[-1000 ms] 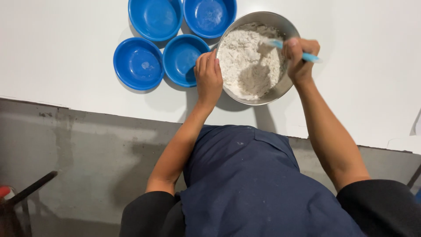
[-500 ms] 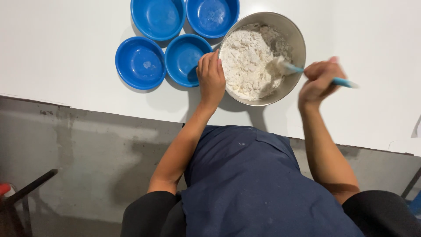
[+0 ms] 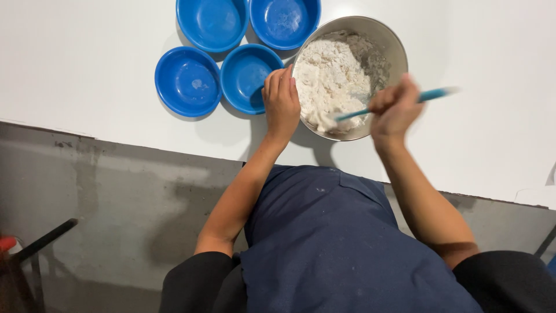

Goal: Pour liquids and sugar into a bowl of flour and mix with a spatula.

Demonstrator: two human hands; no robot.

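The left hand grips the steel mixing bowl rim; the right hand is closed around a blue-handled spatula in the flour.

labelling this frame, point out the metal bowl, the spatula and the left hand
metal bowl (image 3: 396, 47), head view, bare right rim
spatula (image 3: 435, 94), head view, blue handle beyond the fingers
left hand (image 3: 281, 104), head view, back of the hand

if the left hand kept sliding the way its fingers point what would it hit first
The left hand grips the metal bowl at its rim, fingers pointing up the white table. Straight on, it would probably meet the upper right blue bowl first, though depth is unclear.
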